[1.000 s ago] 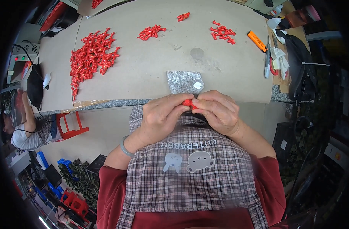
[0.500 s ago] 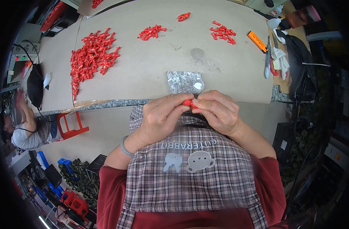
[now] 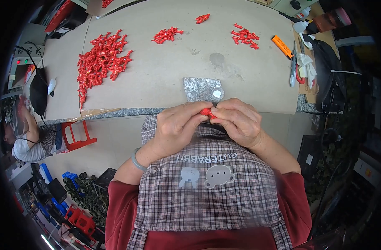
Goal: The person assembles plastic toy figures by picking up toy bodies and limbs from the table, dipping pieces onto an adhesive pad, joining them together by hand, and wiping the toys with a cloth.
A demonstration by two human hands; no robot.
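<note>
Between both hands, just off the table's near edge, is a small glossy red figurine part (image 3: 206, 112). My left hand (image 3: 176, 125) pinches it from the left with thumb and forefinger. From the other side my right hand (image 3: 239, 121) pinches it too, fingers closed, covering much of its shape. Directly beyond the fingers lies a speckled grey square (image 3: 194, 88), with a small round clear dish (image 3: 217, 93) holding something white at its right corner.
A big heap of red figures (image 3: 99, 62) covers the table's left. Smaller red piles (image 3: 167, 35) (image 3: 245, 36) and a lone red piece (image 3: 202, 18) lie farther back. An orange cutter (image 3: 282, 46) and other tools lie right. A co-worker (image 3: 32, 141) sits at far left.
Almost nothing differs. The table and its things have shifted very slightly to the right in view, while both hands keep their pinch on the red part.
</note>
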